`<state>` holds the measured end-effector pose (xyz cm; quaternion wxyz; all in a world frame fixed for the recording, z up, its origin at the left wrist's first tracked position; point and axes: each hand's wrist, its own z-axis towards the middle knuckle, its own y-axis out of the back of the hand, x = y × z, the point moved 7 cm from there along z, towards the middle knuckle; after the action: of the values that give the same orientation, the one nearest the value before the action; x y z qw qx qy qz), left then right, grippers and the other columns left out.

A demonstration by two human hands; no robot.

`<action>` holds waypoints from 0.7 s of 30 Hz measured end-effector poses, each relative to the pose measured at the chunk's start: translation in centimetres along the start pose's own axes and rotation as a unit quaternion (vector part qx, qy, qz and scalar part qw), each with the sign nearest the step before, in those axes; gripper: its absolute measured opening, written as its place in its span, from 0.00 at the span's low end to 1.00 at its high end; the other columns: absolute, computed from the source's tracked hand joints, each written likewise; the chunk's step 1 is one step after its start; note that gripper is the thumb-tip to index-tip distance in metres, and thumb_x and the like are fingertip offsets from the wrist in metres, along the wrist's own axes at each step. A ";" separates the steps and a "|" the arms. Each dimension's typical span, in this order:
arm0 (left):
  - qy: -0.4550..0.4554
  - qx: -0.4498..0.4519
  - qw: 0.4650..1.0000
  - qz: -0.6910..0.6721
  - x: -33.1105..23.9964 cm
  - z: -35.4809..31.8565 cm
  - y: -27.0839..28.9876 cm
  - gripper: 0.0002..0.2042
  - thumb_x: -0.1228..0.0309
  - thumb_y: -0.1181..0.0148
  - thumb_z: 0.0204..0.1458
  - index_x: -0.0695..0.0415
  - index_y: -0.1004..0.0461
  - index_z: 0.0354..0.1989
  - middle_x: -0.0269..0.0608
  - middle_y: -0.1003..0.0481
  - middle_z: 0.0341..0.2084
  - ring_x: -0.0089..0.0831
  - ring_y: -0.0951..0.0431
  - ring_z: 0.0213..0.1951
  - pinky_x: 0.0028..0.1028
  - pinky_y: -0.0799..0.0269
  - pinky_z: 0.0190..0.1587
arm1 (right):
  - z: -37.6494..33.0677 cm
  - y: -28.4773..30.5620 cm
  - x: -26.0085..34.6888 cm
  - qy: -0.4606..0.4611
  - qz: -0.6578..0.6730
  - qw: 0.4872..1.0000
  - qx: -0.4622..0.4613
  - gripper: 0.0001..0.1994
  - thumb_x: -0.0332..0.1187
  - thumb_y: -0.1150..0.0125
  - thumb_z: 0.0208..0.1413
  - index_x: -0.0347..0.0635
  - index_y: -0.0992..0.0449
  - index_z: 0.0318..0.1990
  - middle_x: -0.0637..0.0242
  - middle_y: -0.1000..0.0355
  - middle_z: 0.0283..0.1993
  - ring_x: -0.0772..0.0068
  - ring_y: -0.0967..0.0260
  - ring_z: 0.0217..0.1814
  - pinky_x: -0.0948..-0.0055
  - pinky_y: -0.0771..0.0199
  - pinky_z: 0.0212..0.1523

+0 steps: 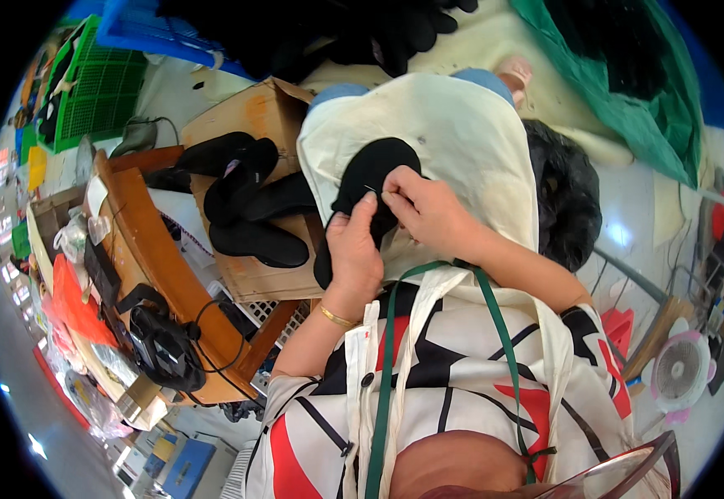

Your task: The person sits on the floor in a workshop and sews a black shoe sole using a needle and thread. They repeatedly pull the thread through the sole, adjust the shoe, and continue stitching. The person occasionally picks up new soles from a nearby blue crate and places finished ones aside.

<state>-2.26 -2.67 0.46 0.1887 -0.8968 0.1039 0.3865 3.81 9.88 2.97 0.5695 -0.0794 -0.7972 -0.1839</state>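
Observation:
On the white cloth (pixel 478 158) over my lap lies a black slipper-shaped piece (pixel 378 162), its rounded end pointing away from me. My left hand (pixel 355 248) grips its near part, thumb pressed on top. The fingertips of my right hand (pixel 430 209) are pinched together at the piece's right side, close to my left thumb. A tiny pale sliver shows on the black surface by the fingertips; what the right fingers pinch is too small to make out. Several similar black slippers (pixel 258 241) lie piled on a cardboard box (pixel 254 287) at my left.
A wooden table (pixel 170 274) with a black bag (pixel 162 341) stands at the left. Beyond my lap are a heap of black pieces (pixel 378 41) and a green sack (pixel 669 125). A black plastic bag (pixel 565 200) sits on my right, a fan (pixel 679 368) farther off.

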 end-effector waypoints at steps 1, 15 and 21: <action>-0.018 0.012 0.999 0.045 -0.7 0.0 0.2 0.09 0.68 0.44 0.59 0.62 0.22 0.38 0.40 0.20 0.33 0.24 0.22 0.37 0.25 0.28 0.42 | 0.8 -0.5 0.4 0.003 0.017 1.000 0.005 0.06 0.30 0.47 0.63 0.41 0.35 0.44 0.65 0.31 0.24 0.78 0.33 0.21 0.74 0.32 0.19; -0.103 0.084 0.966 0.220 -0.1 -1.9 -0.6 0.12 0.67 0.36 0.54 0.65 0.25 0.31 0.32 0.25 0.23 0.16 0.29 0.27 0.23 0.32 0.28 | -0.7 1.3 3.8 0.118 -0.084 0.989 -0.011 0.04 0.20 0.39 0.52 0.36 0.28 0.34 0.59 0.33 0.31 0.61 0.31 0.30 0.69 0.31 0.31; -0.304 0.137 0.874 0.353 -3.8 -0.6 -3.9 0.18 0.65 0.30 0.46 0.66 0.30 0.21 0.51 0.31 0.14 0.30 0.34 0.17 0.33 0.37 0.22 | -3.1 5.0 7.9 0.295 -0.183 0.911 -0.224 0.04 0.18 0.43 0.55 0.37 0.30 0.32 0.64 0.36 0.30 0.74 0.37 0.29 0.76 0.37 0.30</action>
<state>-3.12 0.74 4.63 0.1830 -0.6040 0.4032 0.6626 5.52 12.64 12.21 0.7019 0.0002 -0.5314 -0.4742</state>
